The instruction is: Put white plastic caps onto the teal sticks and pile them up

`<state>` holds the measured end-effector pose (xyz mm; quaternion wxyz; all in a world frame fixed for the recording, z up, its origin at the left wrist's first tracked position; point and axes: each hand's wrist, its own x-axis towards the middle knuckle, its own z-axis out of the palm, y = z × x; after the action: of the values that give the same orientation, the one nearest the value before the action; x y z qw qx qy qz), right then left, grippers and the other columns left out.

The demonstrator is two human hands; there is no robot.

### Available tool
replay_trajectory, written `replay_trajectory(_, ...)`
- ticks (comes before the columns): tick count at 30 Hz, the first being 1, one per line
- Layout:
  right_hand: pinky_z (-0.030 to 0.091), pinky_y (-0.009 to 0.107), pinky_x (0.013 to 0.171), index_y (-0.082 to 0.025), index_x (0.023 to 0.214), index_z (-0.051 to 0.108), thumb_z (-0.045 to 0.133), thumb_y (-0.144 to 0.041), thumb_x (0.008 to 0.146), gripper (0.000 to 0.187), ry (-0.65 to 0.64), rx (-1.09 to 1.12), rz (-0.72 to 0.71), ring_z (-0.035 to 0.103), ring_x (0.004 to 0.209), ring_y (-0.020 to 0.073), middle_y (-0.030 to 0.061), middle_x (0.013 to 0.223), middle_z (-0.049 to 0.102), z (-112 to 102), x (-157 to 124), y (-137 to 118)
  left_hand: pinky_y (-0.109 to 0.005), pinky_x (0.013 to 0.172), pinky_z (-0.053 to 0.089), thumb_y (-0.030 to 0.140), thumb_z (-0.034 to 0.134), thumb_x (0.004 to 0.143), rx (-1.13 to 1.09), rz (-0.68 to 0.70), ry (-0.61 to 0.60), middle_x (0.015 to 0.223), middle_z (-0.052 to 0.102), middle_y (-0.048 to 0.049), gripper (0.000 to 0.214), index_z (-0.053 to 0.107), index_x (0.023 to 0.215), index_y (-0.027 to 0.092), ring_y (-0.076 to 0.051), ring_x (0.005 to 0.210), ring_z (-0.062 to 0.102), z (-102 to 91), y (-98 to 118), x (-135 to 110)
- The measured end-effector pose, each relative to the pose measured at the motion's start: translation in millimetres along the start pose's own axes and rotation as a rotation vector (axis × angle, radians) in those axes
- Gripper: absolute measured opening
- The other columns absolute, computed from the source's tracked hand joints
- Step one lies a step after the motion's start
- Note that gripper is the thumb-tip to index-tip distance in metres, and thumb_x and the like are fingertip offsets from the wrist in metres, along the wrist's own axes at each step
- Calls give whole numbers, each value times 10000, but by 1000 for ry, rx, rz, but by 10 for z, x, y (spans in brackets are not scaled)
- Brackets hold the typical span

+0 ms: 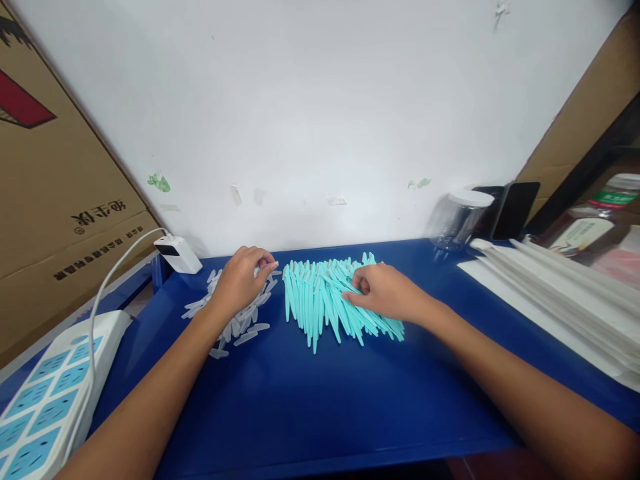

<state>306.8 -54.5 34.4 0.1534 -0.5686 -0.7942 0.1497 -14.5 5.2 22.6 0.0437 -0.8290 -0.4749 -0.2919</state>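
Observation:
A wide row of slim turquoise sticks [313, 300], shaped like eyebrow razor handles, lies heaped on the blue table [310, 400]. My right hand [377, 290] rests over the right part of this heap, fingers curled and thumb reaching left among the sticks. What it grips there, if anything, is hidden. To the left, small translucent caps [245, 323] are scattered in a loose pile. Above them is my left hand [245, 277], its thumb and forefinger drawn together at the pile's right side. Whatever is between those fingertips is too small to make out.
A white power strip [113, 340] and a white charger [179, 255] with its cable stand at left. On the right are a clear lidded jar [460, 220], a dark phone [517, 210], a stack of white sheets [560, 300] and a bottle [585, 230]. A white wall [320, 120] rises behind.

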Motion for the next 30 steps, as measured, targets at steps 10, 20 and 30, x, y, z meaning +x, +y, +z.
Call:
replay_trajectory(10,292,315,565,-236,781,414,474,-438,1031,328,83,82,-147,463,588,167,8,687,568,9,35,64,-367,775,487,457,618,970,-272,-201,161,917,745,-63,303,776,986,198,-223,804,622,-16,139,22)
replay_trajectory(20,360,288,590,-243,876,398,395,-503,1073,327,82,454,-174,476,576,147,-47,663,487,-25,34,27,-336,782,509,552,686,918,-1033,-440,11,1073,795,-128,364,603,960,200,-243,1001,710,17,451,6)
replay_trajectory(30,343,284,635,-210,894,518,508,-491,1042,318,120,472,-222,443,694,146,-15,783,503,3,33,-43,-333,741,522,522,802,827,-1074,-511,-17,1013,791,-116,365,785,971,187,-250,955,704,59,512,-48)
